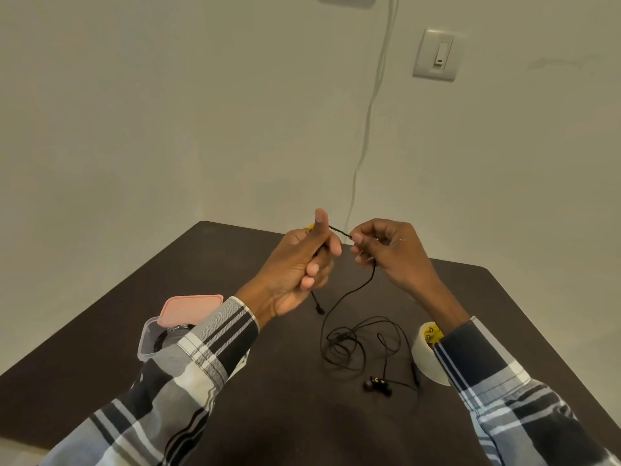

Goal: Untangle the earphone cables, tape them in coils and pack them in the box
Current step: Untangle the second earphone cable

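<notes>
Both forearms raised, plaid sleeves, hands meeting mid-frame. Left hand (299, 264): fingers curled into the palm in a grip, thumb sticking straight up. Right hand (386, 250): thumb and index pinched together, other fingers loosely bent, wrist angled inward.

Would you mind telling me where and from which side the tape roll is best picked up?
Probably grip the tape roll across its white outer wall, coming from above and from the table's middle. It lies tilted with its open core facing up, and the right sleeve covers its right side. The loose cable lies close on its left, so lift straight up.
</notes>
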